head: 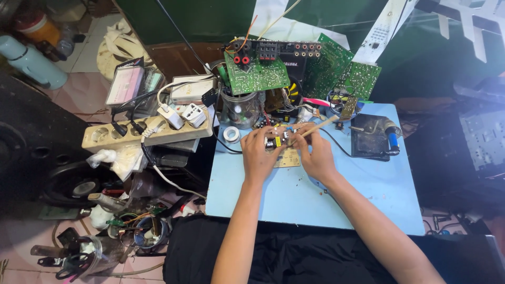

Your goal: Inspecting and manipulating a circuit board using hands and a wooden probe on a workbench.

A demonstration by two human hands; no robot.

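My left hand grips the left side of a small circuit board with coloured parts, held just above the light blue table. My right hand is closed on a thin wooden stick whose lower end rests on that board; its fingers also touch the board's right edge. A tan bare board lies flat under both hands.
Green circuit boards and a black panel with sockets stand at the table's back. A clear jar and tape roll sit back left, a soldering iron stand right. A beige power strip and tool clutter lie left.
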